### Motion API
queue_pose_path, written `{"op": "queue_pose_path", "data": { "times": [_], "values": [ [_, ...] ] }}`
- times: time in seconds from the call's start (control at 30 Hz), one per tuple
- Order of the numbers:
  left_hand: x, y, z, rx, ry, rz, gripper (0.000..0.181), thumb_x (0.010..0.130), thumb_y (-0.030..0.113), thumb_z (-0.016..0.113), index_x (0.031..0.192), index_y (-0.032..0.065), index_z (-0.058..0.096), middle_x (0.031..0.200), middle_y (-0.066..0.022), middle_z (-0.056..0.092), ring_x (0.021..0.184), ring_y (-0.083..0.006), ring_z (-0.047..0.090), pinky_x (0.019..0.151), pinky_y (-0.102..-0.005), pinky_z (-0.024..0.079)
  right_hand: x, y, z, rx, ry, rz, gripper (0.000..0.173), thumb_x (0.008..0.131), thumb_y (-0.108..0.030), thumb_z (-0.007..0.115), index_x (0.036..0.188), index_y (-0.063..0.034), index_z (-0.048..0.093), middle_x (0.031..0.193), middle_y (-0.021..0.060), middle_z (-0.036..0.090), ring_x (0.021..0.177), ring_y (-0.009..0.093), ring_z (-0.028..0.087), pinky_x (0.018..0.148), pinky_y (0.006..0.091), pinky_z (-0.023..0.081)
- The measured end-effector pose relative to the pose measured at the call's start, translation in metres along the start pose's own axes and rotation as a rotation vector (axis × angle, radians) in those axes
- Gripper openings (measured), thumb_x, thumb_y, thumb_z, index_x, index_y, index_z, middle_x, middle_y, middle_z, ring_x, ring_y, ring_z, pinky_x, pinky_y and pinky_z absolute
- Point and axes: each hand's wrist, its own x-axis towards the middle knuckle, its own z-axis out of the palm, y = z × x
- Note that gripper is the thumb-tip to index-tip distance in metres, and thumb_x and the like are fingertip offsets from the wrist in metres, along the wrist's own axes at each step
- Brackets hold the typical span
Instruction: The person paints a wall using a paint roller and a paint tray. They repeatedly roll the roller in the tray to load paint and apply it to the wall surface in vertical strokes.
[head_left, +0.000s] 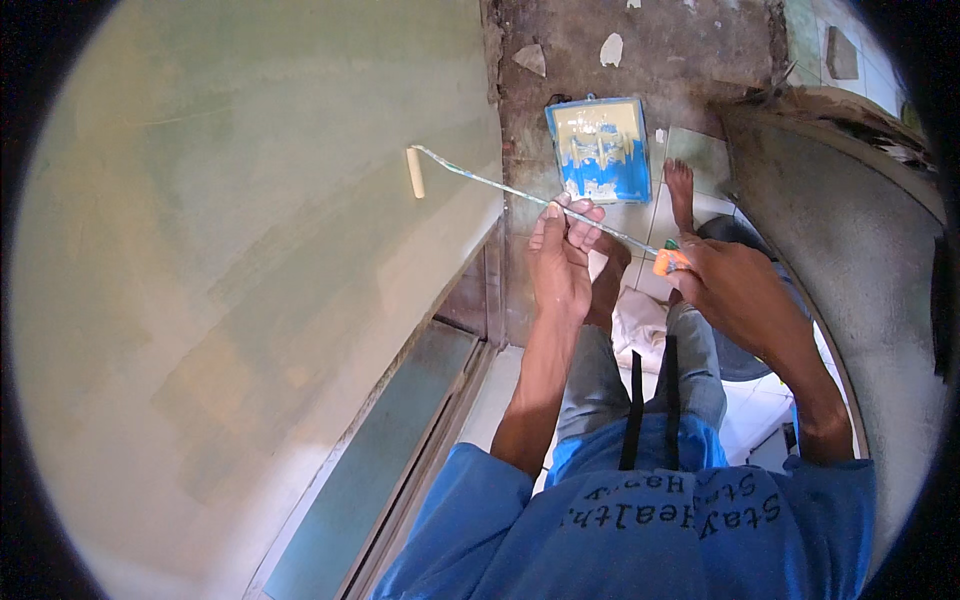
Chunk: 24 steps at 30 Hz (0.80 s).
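Note:
A small paint roller (415, 173) with cream paint rests against or just off the painted wall (247, 247); the contact cannot be told. Its long, paint-smeared metal rod runs down to an orange handle (670, 262), gripped in my right hand (724, 281). Partway along the rod, my left hand (562, 247) holds it between thumb and fingers, palm turned up. Beyond my hands a blue paint tray (647, 161) lies on the floor, with cream paint pooled at its far end and streaked down its ramp.
A door or window frame (420, 450) with a bluish panel runs along the lower left. A large grey curved surface (832, 202) stands close on the right. Near my legs are a light cloth (639, 322) and a dark round container (735, 352). Loose chips lie on the floor.

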Motion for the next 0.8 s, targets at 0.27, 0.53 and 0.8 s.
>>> {"op": "queue_pose_path", "data": {
  "times": [0.27, 0.53, 0.8],
  "values": [
    [0.027, -0.044, -0.025, -0.033, -0.009, -0.124, 0.021, 0.102, 0.019, 0.052, 0.113, 0.0037, 0.061, 0.098, -0.0114, 0.07, 0.09, -0.0231, 0.07, 0.077, -0.0324, 0.057, 0.006, 0.01, 0.031, 0.006, 0.08, 0.103, 0.027, 0.089, -0.018, 0.057, 0.102, 0.0046, 0.061, 0.086, 0.0248, 0.066, 0.081, 0.04, 0.066, 0.075, 0.0494, 0.051],
    [0.103, -0.107, -0.112, 0.036, 0.141, -0.265, 0.02, 0.103, 0.02, 0.05, 0.11, 0.0058, 0.063, 0.096, -0.0086, 0.07, 0.087, -0.0209, 0.069, 0.075, -0.0314, 0.055, 0.078, 0.058, 0.122, -0.045, 0.047, 0.037, 0.023, 0.089, -0.018, 0.058, 0.099, 0.0018, 0.062, 0.082, 0.0211, 0.067, 0.08, 0.037, 0.067, 0.074, 0.05, 0.052],
    [0.131, -0.084, -0.155, 0.069, 0.184, -0.195, 0.02, 0.102, 0.019, 0.05, 0.105, 0.0049, 0.064, 0.093, -0.0083, 0.07, 0.084, -0.0214, 0.069, 0.077, -0.0332, 0.055, 0.114, 0.031, 0.148, 0.019, -0.038, 0.034, 0.029, 0.093, -0.022, 0.054, 0.1, 0.0049, 0.061, 0.085, 0.0268, 0.067, 0.087, 0.042, 0.067, 0.079, 0.0503, 0.051]
  ]
}}
